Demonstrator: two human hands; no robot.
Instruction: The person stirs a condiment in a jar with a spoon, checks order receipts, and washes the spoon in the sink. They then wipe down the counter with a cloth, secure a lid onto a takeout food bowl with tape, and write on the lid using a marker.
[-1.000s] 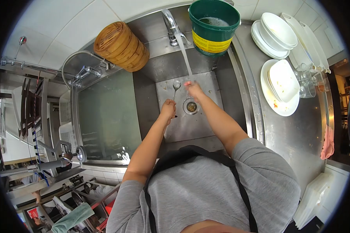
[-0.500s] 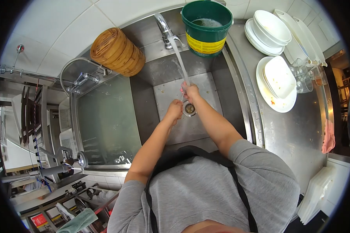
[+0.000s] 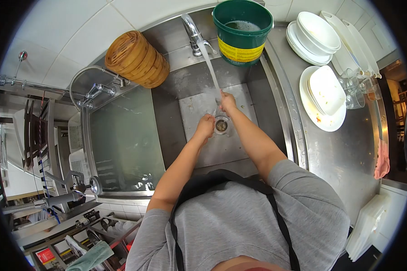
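In the metal sink (image 3: 233, 147), both of my hands are low over the drain (image 3: 221, 125). My left hand (image 3: 205, 126) is closed like a fist just left of the drain, and whatever lies in its fingers is hidden. Above and to the right of it, my right hand (image 3: 228, 102) is curled with its fingers pressed together. A small, thin, shiny piece shows between the two hands; its kind is too blurred to tell. A running stream of water (image 3: 209, 63) from the faucet (image 3: 190, 30) comes down at my right fingertips.
Left of the sink is a basin of cloudy water (image 3: 122, 140). Stacked bamboo steamers (image 3: 137, 59) and a green bucket (image 3: 239, 40) stand at the back. White bowls (image 3: 319, 31), soiled plates (image 3: 326, 90) and glasses (image 3: 355, 97) fill part of the right counter (image 3: 334, 153).
My right hand has moved slightly up and right, away from my left hand, which has shifted only a little. A pink patch seen earlier at my right fingers no longer shows. Water keeps running.
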